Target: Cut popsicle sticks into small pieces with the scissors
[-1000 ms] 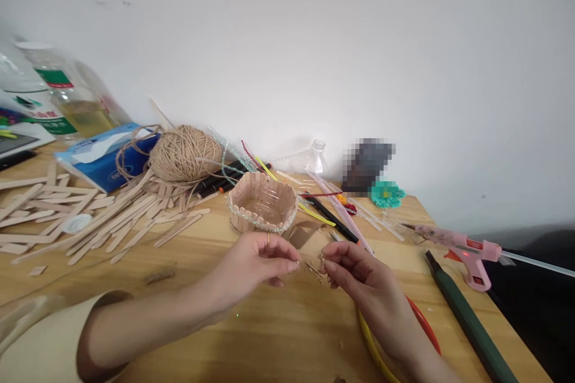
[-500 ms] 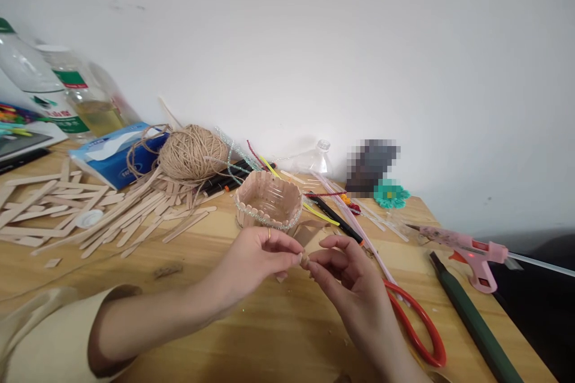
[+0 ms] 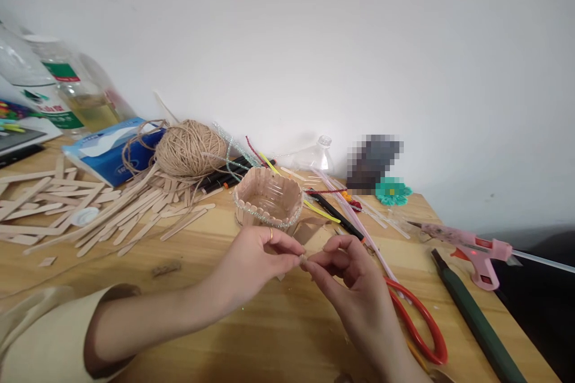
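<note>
While the left hand (image 3: 254, 258) and right hand (image 3: 359, 287) together pinch a tiny tan piece (image 3: 303, 258), its long axis unclear to me, I see the stick basket (image 3: 269, 198) just beyond their grip, nearer the left.

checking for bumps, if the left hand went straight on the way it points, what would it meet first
Probably the bare right hand, at its fingertips, where a tiny tan piece is pinched; depth is unclear.

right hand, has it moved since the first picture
Yes: judged against the stick basket, the right hand has moved left, towards the left hand.
</note>
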Tool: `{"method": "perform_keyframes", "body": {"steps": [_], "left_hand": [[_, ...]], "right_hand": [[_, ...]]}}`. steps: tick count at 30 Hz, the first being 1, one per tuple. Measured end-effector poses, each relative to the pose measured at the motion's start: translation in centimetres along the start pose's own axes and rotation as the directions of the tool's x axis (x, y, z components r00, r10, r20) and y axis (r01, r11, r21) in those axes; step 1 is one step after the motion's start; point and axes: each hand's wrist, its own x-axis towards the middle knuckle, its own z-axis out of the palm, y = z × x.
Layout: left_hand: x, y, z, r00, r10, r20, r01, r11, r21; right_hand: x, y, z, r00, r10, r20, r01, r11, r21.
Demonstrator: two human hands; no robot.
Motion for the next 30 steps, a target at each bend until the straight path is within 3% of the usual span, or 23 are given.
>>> {"method": "perform_keyframes", "body": {"steps": [7,19,30], "left_hand": [[0.02,-0.24,-0.11,0.997,0.070,0.023,-0.071,0.996,0.049],[0.16,0.21,-0.68,0.987,0.048,0.153,-0.059,0.996,0.069],[0.05,0.00,-0.82,0.986,0.022,0.167,-0.042,0.992,0.117]], "right_hand": [[-0.01,-0.09,0.11,1.000,-0.003,0.007,0.003,1.000,-0.008],[-0.13,-0.33,-0.44,0.997,-0.006,0.083,0.010,0.999,-0.042],[-0.02,-0.81,-0.57,0.993,0.014,0.119,-0.005,0.998,-0.070]]}}
